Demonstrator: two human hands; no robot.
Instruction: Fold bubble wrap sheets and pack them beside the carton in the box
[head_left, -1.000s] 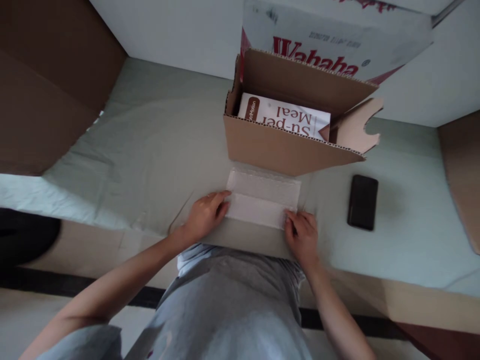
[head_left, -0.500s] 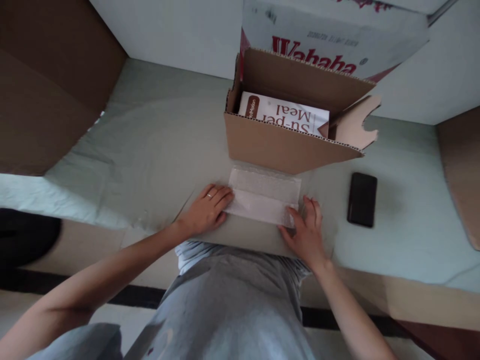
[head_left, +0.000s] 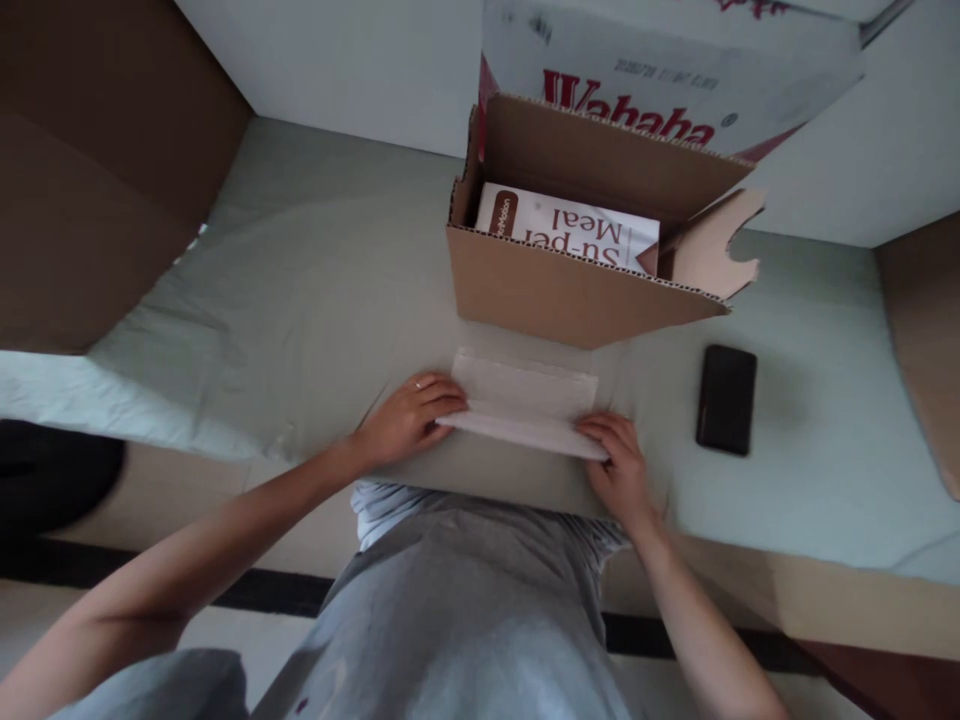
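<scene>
A whitish, translucent sheet that looks like bubble wrap (head_left: 517, 388) lies in front of the open cardboard box, its near edge folded up into a narrow strip. At the strip's left end, my left hand (head_left: 411, 415) grips it between thumb and fingers. My right hand (head_left: 619, 460) pinches the right end, fingers curled over the top. Just behind the sheet stands the brown cardboard box (head_left: 555, 285), its top open and one notched flap spread to the right. Inside the box is a white carton (head_left: 577, 220) with brown "Su-per Meal" lettering, upside down from here.
To the right of my hands lies a black phone-like rectangle (head_left: 726, 400) on the pale green cloth (head_left: 322, 250). A white "Wahaha" box (head_left: 667, 60) stands behind the cardboard box. Large brown panels stand at the left (head_left: 97, 190) and right edges.
The sheet's near part has been lifted and folded into a narrower strip. My right hand has closed over its right end; my left hand stays at the left end.
</scene>
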